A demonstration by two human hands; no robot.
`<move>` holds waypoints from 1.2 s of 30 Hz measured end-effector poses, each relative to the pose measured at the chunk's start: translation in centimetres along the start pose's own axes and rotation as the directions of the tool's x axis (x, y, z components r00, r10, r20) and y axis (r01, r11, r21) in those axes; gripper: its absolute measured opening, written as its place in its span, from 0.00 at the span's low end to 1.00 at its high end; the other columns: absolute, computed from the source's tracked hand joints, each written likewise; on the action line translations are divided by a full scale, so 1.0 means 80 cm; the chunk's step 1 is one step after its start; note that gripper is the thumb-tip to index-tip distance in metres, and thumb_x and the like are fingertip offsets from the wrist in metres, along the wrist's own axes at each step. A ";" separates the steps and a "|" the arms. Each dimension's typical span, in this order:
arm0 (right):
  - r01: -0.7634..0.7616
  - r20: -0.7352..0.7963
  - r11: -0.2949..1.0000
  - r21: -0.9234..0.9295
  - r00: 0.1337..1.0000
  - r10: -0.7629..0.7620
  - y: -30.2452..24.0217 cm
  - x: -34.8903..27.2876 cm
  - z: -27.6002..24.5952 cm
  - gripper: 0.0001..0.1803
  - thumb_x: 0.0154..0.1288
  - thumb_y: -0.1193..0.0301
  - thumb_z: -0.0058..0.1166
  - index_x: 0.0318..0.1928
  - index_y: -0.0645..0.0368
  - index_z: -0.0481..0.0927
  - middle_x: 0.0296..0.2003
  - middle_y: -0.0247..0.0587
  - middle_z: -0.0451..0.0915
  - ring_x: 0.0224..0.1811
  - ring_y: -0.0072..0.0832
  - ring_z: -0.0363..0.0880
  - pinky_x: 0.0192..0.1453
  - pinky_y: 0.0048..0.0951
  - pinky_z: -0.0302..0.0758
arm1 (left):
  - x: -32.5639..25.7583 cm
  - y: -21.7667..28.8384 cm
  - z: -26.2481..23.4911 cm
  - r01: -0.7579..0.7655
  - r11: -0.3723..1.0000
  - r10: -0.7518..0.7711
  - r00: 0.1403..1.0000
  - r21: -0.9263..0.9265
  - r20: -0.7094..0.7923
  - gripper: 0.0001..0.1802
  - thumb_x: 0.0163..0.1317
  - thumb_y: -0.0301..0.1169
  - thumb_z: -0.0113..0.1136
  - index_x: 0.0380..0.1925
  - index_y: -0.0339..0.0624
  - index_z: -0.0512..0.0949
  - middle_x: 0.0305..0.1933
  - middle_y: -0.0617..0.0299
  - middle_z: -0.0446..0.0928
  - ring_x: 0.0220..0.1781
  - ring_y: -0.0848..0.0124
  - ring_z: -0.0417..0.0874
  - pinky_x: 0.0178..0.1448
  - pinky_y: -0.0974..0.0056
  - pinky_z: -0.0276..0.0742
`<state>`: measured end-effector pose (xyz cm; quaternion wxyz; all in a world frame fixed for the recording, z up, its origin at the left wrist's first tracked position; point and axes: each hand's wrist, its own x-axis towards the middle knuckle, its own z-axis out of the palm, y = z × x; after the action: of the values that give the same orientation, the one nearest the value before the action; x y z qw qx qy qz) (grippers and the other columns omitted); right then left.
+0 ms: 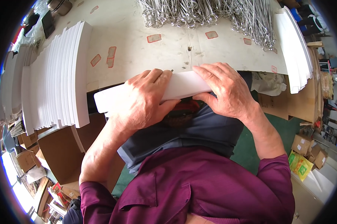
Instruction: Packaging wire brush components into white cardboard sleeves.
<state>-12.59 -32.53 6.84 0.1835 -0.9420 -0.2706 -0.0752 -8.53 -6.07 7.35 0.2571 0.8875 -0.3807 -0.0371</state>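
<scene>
A long, narrow white cardboard box [187, 85] lies across my lap at the table's front edge, tilted a little up to the right. My left hand [146, 97] wraps over its middle, fingers on the far side and thumb on the near side. At the box's right end, my right hand [226, 89] grips it between fingers and thumb. The box's left end sticks out past my left hand. Whether its flaps are closed is hidden by my hands.
White boxes [60, 78] stand in a row at the table's left. Flat white cardboard pieces [293, 50] are stacked at the right. Metal skewers with looped ends [209, 13] lie piled at the back of the table [138, 52]. An open brown carton [62, 153] sits below left.
</scene>
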 end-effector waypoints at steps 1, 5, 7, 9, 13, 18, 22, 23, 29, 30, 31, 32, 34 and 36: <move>0.002 -0.003 1.000 0.025 1.000 -0.002 0.003 0.001 0.001 0.39 0.52 0.62 0.77 0.65 0.62 0.79 0.56 0.48 0.83 0.55 0.47 0.81 0.62 0.44 0.80 | 0.001 0.001 0.000 0.001 1.000 -0.001 1.000 0.001 -0.001 0.35 0.52 0.37 0.80 0.57 0.32 0.79 0.50 0.48 0.83 0.54 0.50 0.85 0.57 0.51 0.82; 0.028 -0.031 0.998 0.054 0.999 -0.026 0.009 0.007 0.002 0.39 0.53 0.62 0.77 0.65 0.63 0.79 0.56 0.49 0.84 0.55 0.48 0.82 0.62 0.45 0.80 | 0.005 -0.003 -0.012 0.030 0.998 -0.030 1.000 0.053 0.003 0.37 0.51 0.37 0.81 0.60 0.33 0.78 0.55 0.47 0.82 0.58 0.48 0.84 0.61 0.50 0.80; 0.021 -0.060 1.000 -0.009 0.998 -0.021 0.016 0.010 -0.005 0.36 0.55 0.59 0.76 0.62 0.65 0.80 0.54 0.48 0.83 0.55 0.45 0.81 0.62 0.44 0.79 | 0.005 -0.011 -0.022 0.020 0.997 -0.019 1.000 0.075 -0.016 0.38 0.50 0.37 0.81 0.61 0.33 0.78 0.56 0.46 0.82 0.59 0.47 0.83 0.63 0.50 0.79; 0.018 -0.076 1.000 -0.006 0.997 -0.018 0.026 0.014 -0.006 0.37 0.55 0.59 0.76 0.62 0.66 0.80 0.53 0.49 0.84 0.55 0.47 0.81 0.62 0.44 0.79 | 0.004 -0.020 -0.031 0.021 0.991 -0.014 0.998 0.129 -0.057 0.39 0.51 0.38 0.81 0.62 0.33 0.77 0.58 0.45 0.81 0.59 0.46 0.83 0.64 0.49 0.79; 0.039 -0.118 0.999 -0.037 0.992 -0.043 0.041 0.031 -0.010 0.34 0.57 0.60 0.75 0.61 0.65 0.81 0.54 0.49 0.84 0.57 0.47 0.81 0.63 0.44 0.79 | 0.020 -0.023 -0.032 0.005 0.980 0.020 0.992 0.200 -0.121 0.36 0.55 0.41 0.79 0.60 0.33 0.78 0.56 0.45 0.82 0.59 0.46 0.83 0.63 0.49 0.79; 0.037 -0.139 0.999 -0.027 0.989 -0.041 0.068 0.038 0.015 0.31 0.57 0.64 0.75 0.61 0.62 0.83 0.55 0.46 0.85 0.59 0.45 0.81 0.66 0.44 0.78 | 0.034 -0.044 -0.001 0.039 0.987 -0.021 0.992 0.154 -0.121 0.30 0.60 0.38 0.75 0.58 0.32 0.78 0.52 0.45 0.83 0.57 0.46 0.84 0.60 0.50 0.80; 0.060 -0.161 0.998 -0.023 0.985 -0.063 0.083 0.051 0.022 0.29 0.58 0.68 0.74 0.60 0.61 0.83 0.57 0.43 0.84 0.60 0.45 0.80 0.66 0.43 0.77 | 0.045 -0.050 0.009 0.072 0.984 -0.049 0.989 0.165 -0.141 0.26 0.64 0.36 0.72 0.57 0.32 0.79 0.51 0.46 0.84 0.56 0.47 0.84 0.58 0.50 0.80; 0.058 -0.161 0.998 -0.022 0.985 -0.060 0.086 0.053 0.025 0.29 0.58 0.68 0.74 0.60 0.61 0.83 0.57 0.43 0.84 0.60 0.45 0.80 0.66 0.43 0.77 | 0.051 -0.053 0.011 0.084 0.982 -0.057 0.986 0.171 -0.159 0.26 0.63 0.35 0.72 0.58 0.33 0.79 0.51 0.46 0.84 0.57 0.48 0.84 0.58 0.50 0.80; -0.025 -0.179 0.998 0.055 0.983 0.035 0.080 0.054 0.038 0.29 0.60 0.69 0.72 0.62 0.61 0.83 0.60 0.42 0.82 0.63 0.44 0.77 0.70 0.43 0.74 | 0.055 -0.064 0.019 0.062 0.983 -0.017 0.968 0.173 -0.251 0.29 0.62 0.34 0.71 0.61 0.32 0.78 0.55 0.46 0.84 0.58 0.48 0.83 0.60 0.49 0.80; -0.017 -0.183 0.999 0.049 0.983 0.025 0.080 0.052 0.040 0.28 0.60 0.70 0.72 0.61 0.60 0.83 0.60 0.42 0.82 0.63 0.45 0.78 0.70 0.43 0.74 | 0.052 -0.062 0.021 0.060 0.984 -0.016 0.968 0.170 -0.251 0.29 0.62 0.34 0.71 0.61 0.32 0.78 0.55 0.46 0.84 0.58 0.48 0.83 0.60 0.49 0.80; -0.018 -0.180 0.999 0.048 0.983 0.026 0.079 0.051 0.040 0.28 0.60 0.70 0.72 0.61 0.60 0.83 0.60 0.42 0.82 0.63 0.45 0.78 0.70 0.43 0.74 | 0.048 -0.059 0.022 0.078 0.984 -0.037 0.968 0.162 -0.247 0.29 0.62 0.35 0.71 0.61 0.31 0.78 0.58 0.45 0.83 0.61 0.46 0.82 0.63 0.49 0.79; -0.022 -0.168 0.999 0.047 0.985 0.029 0.078 0.050 0.039 0.29 0.61 0.67 0.72 0.62 0.61 0.82 0.60 0.43 0.82 0.64 0.46 0.77 0.70 0.44 0.74 | 0.046 -0.058 0.023 0.097 0.983 -0.057 0.968 0.154 -0.244 0.29 0.62 0.36 0.71 0.61 0.30 0.78 0.61 0.43 0.82 0.63 0.45 0.81 0.66 0.48 0.78; -0.020 -0.157 0.999 0.048 0.987 0.027 0.075 0.047 0.039 0.30 0.62 0.64 0.72 0.63 0.61 0.81 0.61 0.44 0.81 0.65 0.47 0.76 0.71 0.44 0.74 | 0.040 -0.061 0.034 0.085 0.981 -0.035 0.963 0.176 -0.269 0.31 0.63 0.37 0.71 0.61 0.29 0.78 0.63 0.42 0.81 0.66 0.43 0.79 0.69 0.47 0.76; 0.019 -0.097 0.999 0.030 0.995 -0.016 0.073 0.045 0.041 0.34 0.65 0.57 0.70 0.65 0.64 0.79 0.64 0.48 0.79 0.68 0.48 0.74 0.74 0.45 0.71 | 0.026 -0.065 0.049 0.085 0.973 -0.023 0.961 0.214 -0.274 0.35 0.64 0.41 0.70 0.65 0.27 0.75 0.71 0.38 0.74 0.72 0.41 0.73 0.78 0.43 0.67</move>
<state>-6.29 -34.10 2.87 0.2101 -0.9320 -0.2707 -0.1182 -4.71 -6.21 1.70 0.2039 0.9176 -0.3193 0.1202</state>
